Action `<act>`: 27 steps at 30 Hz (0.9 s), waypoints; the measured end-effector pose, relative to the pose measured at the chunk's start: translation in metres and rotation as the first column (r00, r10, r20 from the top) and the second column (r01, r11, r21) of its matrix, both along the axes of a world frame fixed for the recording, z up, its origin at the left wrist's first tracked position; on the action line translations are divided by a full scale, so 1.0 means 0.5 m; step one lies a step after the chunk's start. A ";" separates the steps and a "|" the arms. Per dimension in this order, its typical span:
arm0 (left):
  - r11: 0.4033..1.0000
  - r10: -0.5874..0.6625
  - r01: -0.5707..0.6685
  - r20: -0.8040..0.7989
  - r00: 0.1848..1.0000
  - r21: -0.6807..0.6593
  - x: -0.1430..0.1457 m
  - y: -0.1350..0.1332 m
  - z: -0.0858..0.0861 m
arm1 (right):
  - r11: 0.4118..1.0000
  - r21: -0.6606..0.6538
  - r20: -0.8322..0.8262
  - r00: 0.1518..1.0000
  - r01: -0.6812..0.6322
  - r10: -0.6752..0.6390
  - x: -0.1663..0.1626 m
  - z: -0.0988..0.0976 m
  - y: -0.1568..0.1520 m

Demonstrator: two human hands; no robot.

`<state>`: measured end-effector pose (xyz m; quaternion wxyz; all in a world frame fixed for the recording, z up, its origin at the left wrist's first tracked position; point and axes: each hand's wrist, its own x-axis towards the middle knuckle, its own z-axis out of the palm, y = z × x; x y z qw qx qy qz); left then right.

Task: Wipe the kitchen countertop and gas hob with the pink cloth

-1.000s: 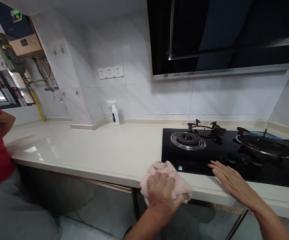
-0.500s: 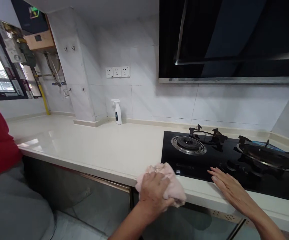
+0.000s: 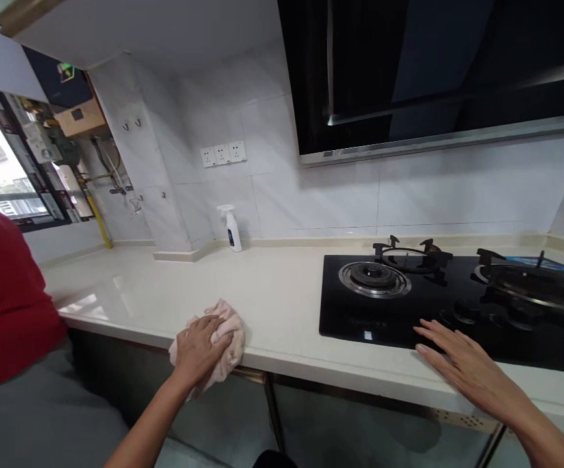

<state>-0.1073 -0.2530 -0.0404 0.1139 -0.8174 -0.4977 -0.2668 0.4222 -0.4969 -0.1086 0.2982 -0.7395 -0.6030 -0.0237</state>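
Under my left hand (image 3: 200, 344) is a crumpled pale pink cloth (image 3: 230, 331), gripped against the front edge of the light countertop (image 3: 282, 305). Part of the cloth hangs over that edge. My right hand (image 3: 462, 364) lies flat with fingers stretched out, holding nothing. Its fingertips reach onto the front of the black gas stove (image 3: 343, 322), left of the knobs, while the palm is over the counter's front edge.
A white spray bottle (image 3: 233, 231) stands against the back wall. Above the stove hangs a black range hood (image 3: 360, 78). A person in a red top (image 3: 8, 292) is close by on the left. Pot supports (image 3: 408, 253) rise from the burners.
My left hand has moved left along the counter's front edge with the cloth, away from the stove. My right hand stays at the stove's front. The view has tilted slightly.
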 end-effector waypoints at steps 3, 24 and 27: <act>0.994 0.112 -0.112 -0.047 0.993 -0.008 0.053 -0.037 0.016 | 1.000 -0.003 -0.002 1.000 0.018 -0.018 0.002 -0.004 0.002; 0.938 -0.325 0.314 -0.059 0.944 -0.148 0.377 -0.196 0.039 | 0.999 -0.009 0.071 0.997 0.042 -0.041 0.029 -0.013 0.008; 0.933 -0.300 0.280 -0.059 0.952 -0.227 0.357 -0.165 0.050 | 0.999 -0.011 0.086 0.996 0.041 -0.040 0.027 -0.010 0.004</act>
